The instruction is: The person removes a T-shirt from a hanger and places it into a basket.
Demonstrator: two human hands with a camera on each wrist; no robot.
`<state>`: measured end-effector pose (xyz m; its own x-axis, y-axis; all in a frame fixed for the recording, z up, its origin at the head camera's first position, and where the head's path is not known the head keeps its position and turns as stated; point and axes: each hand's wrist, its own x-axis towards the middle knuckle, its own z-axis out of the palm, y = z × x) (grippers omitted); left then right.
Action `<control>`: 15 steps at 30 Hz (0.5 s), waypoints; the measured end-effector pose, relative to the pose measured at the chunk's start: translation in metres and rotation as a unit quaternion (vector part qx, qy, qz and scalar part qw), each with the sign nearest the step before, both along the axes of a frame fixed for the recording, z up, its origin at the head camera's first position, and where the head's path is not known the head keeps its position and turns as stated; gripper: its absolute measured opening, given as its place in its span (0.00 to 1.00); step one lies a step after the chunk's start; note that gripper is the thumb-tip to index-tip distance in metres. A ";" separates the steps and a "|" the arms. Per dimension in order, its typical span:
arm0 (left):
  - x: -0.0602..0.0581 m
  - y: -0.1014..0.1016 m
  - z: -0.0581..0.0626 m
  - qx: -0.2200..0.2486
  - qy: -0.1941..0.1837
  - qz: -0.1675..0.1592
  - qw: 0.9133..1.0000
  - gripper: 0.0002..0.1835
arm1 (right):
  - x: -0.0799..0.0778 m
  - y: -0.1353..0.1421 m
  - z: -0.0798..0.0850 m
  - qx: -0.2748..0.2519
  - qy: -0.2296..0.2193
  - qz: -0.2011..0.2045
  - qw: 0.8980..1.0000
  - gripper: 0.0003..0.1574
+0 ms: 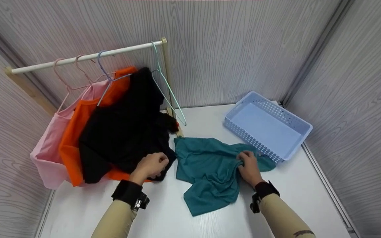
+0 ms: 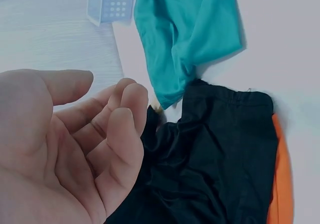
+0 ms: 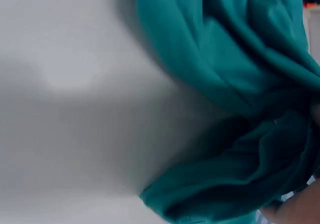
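Note:
A crumpled teal T-shirt (image 1: 203, 162) lies spread on the white table, its left edge near the clothes rack. My right hand (image 1: 250, 167) pinches a gathered fold at the shirt's right side, beside the basket. Folds of the teal cloth (image 3: 225, 69) fill much of the right wrist view, where only bits of that hand show at the edge. My left hand (image 1: 152, 164) holds nothing, its fingers loosely bent, over the lower part of a black T-shirt (image 1: 121, 132). In the left wrist view its palm and curled fingers (image 2: 120, 139) show nothing between them.
A rack with a white rail (image 1: 124, 50) stands at the back left. Black, orange (image 1: 69, 142) and pink (image 1: 46, 158) garments hang from it on hangers. A bare mint-green hanger (image 1: 167, 86) hangs at the rail's right end. A light blue basket (image 1: 266, 122) overlaps the teal shirt's far edge.

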<state>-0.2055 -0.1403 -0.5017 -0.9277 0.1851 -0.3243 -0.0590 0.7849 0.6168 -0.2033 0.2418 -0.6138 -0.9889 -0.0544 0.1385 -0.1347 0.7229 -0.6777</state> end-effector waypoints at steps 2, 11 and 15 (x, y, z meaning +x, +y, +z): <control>0.002 0.001 -0.003 0.001 -0.001 0.002 1.000 0.15 | 0.000 -0.021 -0.001 0.000 -0.054 0.016 0.998 0.24; 0.009 0.003 -0.012 -0.010 -0.002 0.003 1.000 0.15 | 0.006 -0.077 -0.004 0.273 -0.192 0.057 0.941 0.69; 0.004 0.001 -0.008 -0.018 0.010 0.008 1.000 0.14 | -0.003 -0.077 -0.005 0.298 -0.191 0.068 0.933 0.64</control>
<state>-0.2012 -0.1392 -0.5097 -0.9366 0.1590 -0.3123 -0.0595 0.8060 0.5889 -0.2067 0.1644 -0.6185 -0.9381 -0.1369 -0.3181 -0.0828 0.9805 -0.1780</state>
